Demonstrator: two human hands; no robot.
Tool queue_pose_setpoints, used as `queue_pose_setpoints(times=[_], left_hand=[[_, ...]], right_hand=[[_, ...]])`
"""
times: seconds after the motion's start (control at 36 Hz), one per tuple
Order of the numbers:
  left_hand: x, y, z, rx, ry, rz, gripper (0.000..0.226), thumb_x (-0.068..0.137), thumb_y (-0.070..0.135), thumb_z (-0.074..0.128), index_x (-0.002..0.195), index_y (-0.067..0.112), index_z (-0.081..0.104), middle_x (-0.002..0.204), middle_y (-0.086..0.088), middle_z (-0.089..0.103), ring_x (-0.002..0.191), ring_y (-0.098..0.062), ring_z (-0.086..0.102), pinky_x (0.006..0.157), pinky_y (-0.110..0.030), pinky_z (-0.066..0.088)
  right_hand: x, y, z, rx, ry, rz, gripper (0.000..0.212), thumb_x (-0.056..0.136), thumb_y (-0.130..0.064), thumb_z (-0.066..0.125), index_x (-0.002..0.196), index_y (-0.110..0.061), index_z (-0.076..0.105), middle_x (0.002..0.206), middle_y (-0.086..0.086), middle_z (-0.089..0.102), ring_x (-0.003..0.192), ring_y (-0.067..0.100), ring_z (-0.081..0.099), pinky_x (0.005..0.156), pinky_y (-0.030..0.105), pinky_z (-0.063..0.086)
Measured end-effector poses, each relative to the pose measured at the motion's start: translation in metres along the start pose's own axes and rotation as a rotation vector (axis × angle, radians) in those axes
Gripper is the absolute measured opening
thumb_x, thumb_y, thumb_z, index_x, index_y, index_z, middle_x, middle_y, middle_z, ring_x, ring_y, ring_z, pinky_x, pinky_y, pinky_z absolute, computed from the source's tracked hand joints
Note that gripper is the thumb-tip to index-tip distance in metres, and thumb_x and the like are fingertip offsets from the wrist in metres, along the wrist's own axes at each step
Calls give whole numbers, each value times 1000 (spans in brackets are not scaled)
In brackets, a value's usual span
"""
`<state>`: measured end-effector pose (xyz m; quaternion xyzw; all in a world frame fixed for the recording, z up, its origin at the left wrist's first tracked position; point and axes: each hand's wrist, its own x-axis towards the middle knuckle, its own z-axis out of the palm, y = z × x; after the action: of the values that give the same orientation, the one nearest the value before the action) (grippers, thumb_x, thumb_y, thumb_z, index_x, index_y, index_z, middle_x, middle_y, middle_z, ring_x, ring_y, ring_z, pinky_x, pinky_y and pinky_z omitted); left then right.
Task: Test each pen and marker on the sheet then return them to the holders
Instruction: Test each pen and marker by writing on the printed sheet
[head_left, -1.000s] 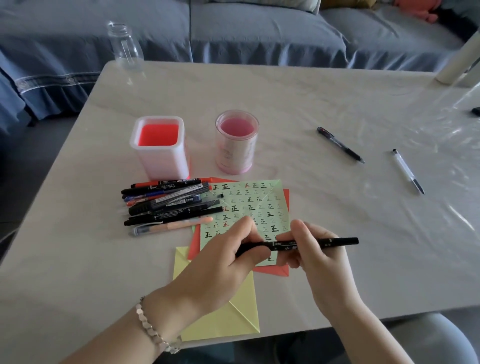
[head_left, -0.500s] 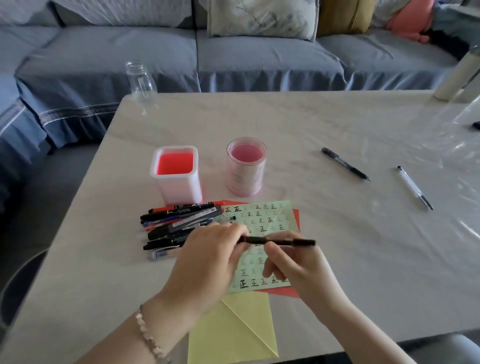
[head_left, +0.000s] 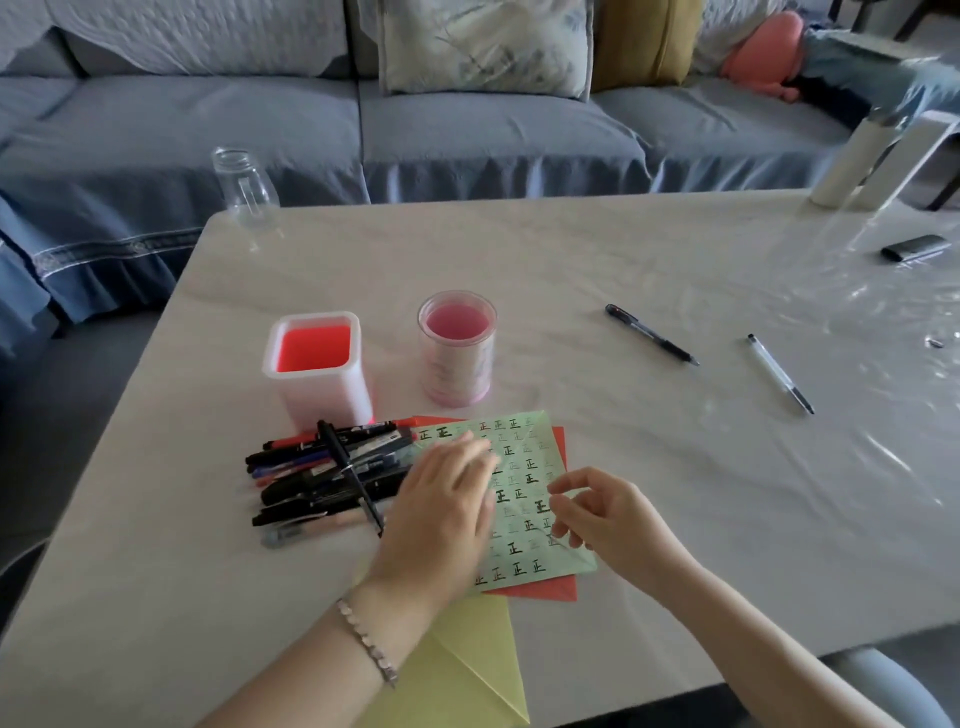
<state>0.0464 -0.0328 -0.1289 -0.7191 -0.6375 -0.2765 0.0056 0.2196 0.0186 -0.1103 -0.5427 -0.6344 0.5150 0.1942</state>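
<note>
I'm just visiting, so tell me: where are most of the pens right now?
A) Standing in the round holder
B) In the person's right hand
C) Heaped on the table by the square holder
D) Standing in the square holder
C: the pens lie in a heap on the table just in front of the square holder, and no pen stands in it or in the round holder.
</note>
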Motion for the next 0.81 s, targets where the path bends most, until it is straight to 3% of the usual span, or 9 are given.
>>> queue_pose_setpoints(times=[0.06,0.14,0.25,0.42,0.5,0.61,0.81], left_hand=[[1,18,16,-15,-147,31,41,92,31,37,119,9,58,124,-7,59,120,-20,49,107,-28,22],[2,28,39,51,-277,44,46,92,39,33,124,14,56,132,-6,54,124,-21,50,109,-30,28],[-1,18,58,74,-349,23,49,87,42,37,123,16,57,134,-7,52,125,-24,49,110,-36,28],[0,15,64,52,-349,20,50,85,43,39,123,17,59,136,-4,52,128,-20,45,109,-32,15],[2,15,64,26,-330,17,50,86,42,39,124,16,59,137,-4,50,130,-18,38,109,-33,17],[4,16,63,30,-322,21,50,86,42,39,123,16,59,137,-4,50,130,-17,37,107,-36,22],[2,16,63,30,-345,6,50,87,42,39,125,16,58,138,-4,48,130,-19,39,108,-36,20]], right_hand=[[6,8,-16,-73,35,19,11,86,-17,59,81,-26,58,57,-7,65,48,1,53,59,21,46],[13,19,-47,-164,115,26,14,84,-17,58,78,-29,58,62,-6,66,56,11,56,62,29,50],[26,27,-96,-403,276,-37,9,84,-16,57,86,-24,62,84,-2,65,77,16,57,59,18,39],[73,47,-179,-782,498,10,29,85,-5,49,109,-13,63,126,8,54,119,30,40,94,35,36],[88,54,-201,-844,513,185,39,84,-3,45,120,-15,56,133,14,44,125,33,32,100,37,29],[99,68,-209,-855,478,335,38,86,-6,44,122,-15,55,129,18,48,124,35,35,101,38,29],[104,75,-212,-722,657,235,31,82,4,47,109,0,60,116,26,52,111,43,46,94,43,38]])
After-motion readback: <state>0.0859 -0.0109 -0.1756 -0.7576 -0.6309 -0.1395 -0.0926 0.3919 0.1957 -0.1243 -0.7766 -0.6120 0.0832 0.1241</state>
